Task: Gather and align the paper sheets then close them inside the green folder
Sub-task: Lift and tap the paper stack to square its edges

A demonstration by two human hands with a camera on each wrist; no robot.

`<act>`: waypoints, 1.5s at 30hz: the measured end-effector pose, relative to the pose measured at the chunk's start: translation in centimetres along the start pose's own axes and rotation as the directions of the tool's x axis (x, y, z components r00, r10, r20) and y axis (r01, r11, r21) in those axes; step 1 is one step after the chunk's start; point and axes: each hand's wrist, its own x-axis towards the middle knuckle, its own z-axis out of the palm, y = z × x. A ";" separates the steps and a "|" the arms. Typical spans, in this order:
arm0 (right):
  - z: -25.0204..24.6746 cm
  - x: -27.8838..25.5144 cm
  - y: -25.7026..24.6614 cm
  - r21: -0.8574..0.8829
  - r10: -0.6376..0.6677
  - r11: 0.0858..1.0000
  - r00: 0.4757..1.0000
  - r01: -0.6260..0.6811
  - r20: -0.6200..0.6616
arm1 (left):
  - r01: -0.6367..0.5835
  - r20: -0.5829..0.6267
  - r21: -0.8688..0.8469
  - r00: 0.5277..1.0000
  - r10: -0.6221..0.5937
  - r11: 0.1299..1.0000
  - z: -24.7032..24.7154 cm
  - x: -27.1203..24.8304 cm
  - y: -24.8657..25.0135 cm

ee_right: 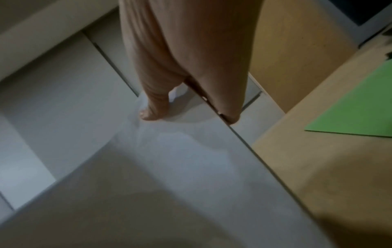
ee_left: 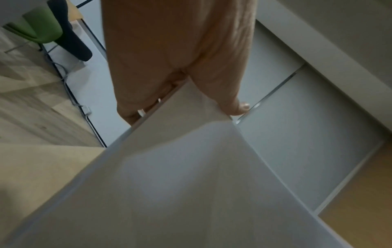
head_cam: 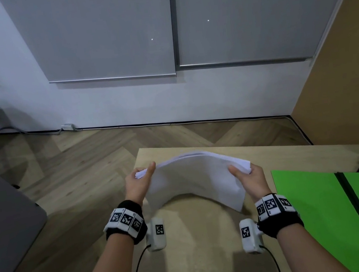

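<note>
Left hand point(head_cam: 139, 183) and right hand point(head_cam: 250, 177) each pinch an end of the paper stack point(head_cam: 193, 177) (bowed upward) above the table point(head_cam: 188, 238); green folder point(head_cam: 321, 203) lies open beside.

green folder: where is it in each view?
Head: flat green card folder lies open on the table, lower right, right of the right hand.
Left wrist: not in it.
Right wrist: its corner at the right edge.
Shared landmark: the white paper stack.

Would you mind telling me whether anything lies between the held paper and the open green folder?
Nothing visible does. Both hands hold the paper stack arched above the table; only bare tabletop separates it from the open green folder to the right.
</note>
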 end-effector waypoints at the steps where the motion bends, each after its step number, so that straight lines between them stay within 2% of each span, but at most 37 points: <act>1: -0.1 0.2 0.4 -0.026 0.021 0.999 1.000 -0.021 -0.010 | -0.003 0.006 0.035 1.000 0.003 0.999 -0.1 0.0 0.1; 3: -0.5 0.6 1.1 -0.110 0.048 0.993 0.998 -0.051 -0.034 | -0.055 0.016 0.160 0.998 0.053 0.986 -0.1 0.0 0.6; 4: -0.5 0.7 1.1 -0.158 0.035 0.986 0.998 -0.042 -0.047 | -0.113 0.008 0.282 0.993 0.115 0.953 0.0 0.0 0.9; 5: -0.5 0.9 0.9 -0.198 0.002 0.980 0.999 -0.012 -0.054 | -0.183 0.003 0.452 0.979 0.203 0.873 0.2 0.0 1.5; 6: -0.3 0.7 0.1 -0.238 -0.037 0.971 0.998 0.024 -0.050 | -0.256 0.028 0.625 0.951 0.307 0.737 0.6 -0.3 2.3; 7: -0.1 0.7 -0.7 -0.262 -0.080 0.963 0.996 0.070 -0.029 | -0.343 0.106 0.742 0.908 0.404 0.576 1.1 -0.7 3.0; 8: 0.3 0.4 -1.9 -0.287 -0.126 0.950 0.992 0.122 0.005 | -0.450 0.228 0.781 0.851 0.473 0.434 2.0 -1.4 3.9; 9: 0.7 0.0 -3.2 -0.311 -0.178 0.932 0.983 0.186 0.054 | -0.549 0.357 0.768 0.795 0.491 0.330 2.9 -1.9 4.7; 10: 1.2 -0.5 -4.6 -0.336 -0.220 0.910 0.969 0.244 0.108 | -0.629 0.465 0.732 0.742 0.483 0.262 4.0 -2.7 5.7; 11: 1.7 -1.0 -5.9 -0.350 -0.265 0.885 0.951 0.305 0.160 | -0.688 0.546 0.687 0.701 0.459 0.234 5.1 -3.2 6.3; 13: 2.4 -1.8 -7.8 -0.381 -0.326 0.834 0.913 0.400 0.244 | -0.753 0.621 0.605 0.650 0.438 0.260 6.8 -4.1 7.7; 16: 2.3 -2.6 -9.8 -0.395 -0.374 0.792 0.882 0.465 0.289 | -0.768 0.573 0.537 0.636 0.517 0.350 7.6 -4.7 9.2; 18: 1.3 -2.6 -10.4 -0.404 -0.362 0.791 0.883 0.460 0.299 | -0.730 0.484 0.524 0.680 0.551 0.439 6.9 -4.4 9.6; 21: -1.2 -1.6 -9.7 -0.479 -0.341 0.748 0.885 0.459 0.316 | -0.596 0.324 0.372 0.802 0.503 0.711 5.0 -2.9 9.6; 22: -2.0 -1.2 -9.2 -0.497 -0.346 0.736 0.886 0.460 0.309 | -0.545 0.283 0.318 0.835 0.471 0.776 4.3 -2.4 9.6; 24: -3.1 -0.7 -8.6 -0.511 -0.347 0.734 0.894 0.447 0.284 | -0.472 0.228 0.255 0.877 0.422 0.844 3.3 -1.5 9.4; 27: -2.8 -0.8 -8.8 -0.412 -0.390 0.790 0.891 0.454 0.234 | -0.435 0.193 0.164 0.895 0.403 0.886 2.7 -1.4 9.4; 28: -2.5 -0.9 -8.8 -0.317 -0.408 0.838 0.896 0.444 0.176 | -0.420 0.181 0.116 0.900 0.397 0.900 2.6 -1.6 9.4; 30: -1.8 -1.3 -9.1 0.003 -0.367 0.930 0.924 0.368 0.107 | -0.397 0.150 0.022 0.909 0.389 0.918 2.4 -1.9 9.4; 31: -1.4 -1.5 -9.0 0.141 -0.322 0.942 0.937 0.303 0.134 | -0.384 0.136 -0.027 0.913 0.384 0.923 2.3 -2.1 9.3; 32: -1.0 -1.6 -8.9 0.188 -0.289 0.949 0.940 0.255 0.184 | -0.369 0.125 -0.074 0.918 0.376 0.926 2.3 -2.3 9.1; 34: 0.0 -1.8 -8.5 0.096 -0.271 0.962 0.936 0.256 0.225 | -0.338 0.106 -0.145 0.929 0.354 0.930 2.6 -2.7 8.7; 37: 1.3 -1.6 -8.4 0.052 -0.323 0.946 0.946 0.320 0.038 | -0.314 0.095 -0.205 0.936 0.338 0.927 3.6 -3.3 8.3; 39: 1.8 -1.4 -8.8 0.053 -0.403 0.913 0.914 0.405 -0.048 | -0.332 0.086 -0.223 0.930 0.357 0.917 4.1 -3.8 8.5; 42: 2.5 -2.0 -9.2 0.075 -0.481 0.871 0.874 0.485 -0.067 | -0.343 0.078 -0.255 0.925 0.373 0.904 4.4 -4.6 8.6; 45: 2.8 -2.8 -8.1 0.074 -0.432 0.898 0.901 0.434 -0.045 | -0.315 0.134 -0.243 0.926 0.353 0.918 4.7 -5.3 7.5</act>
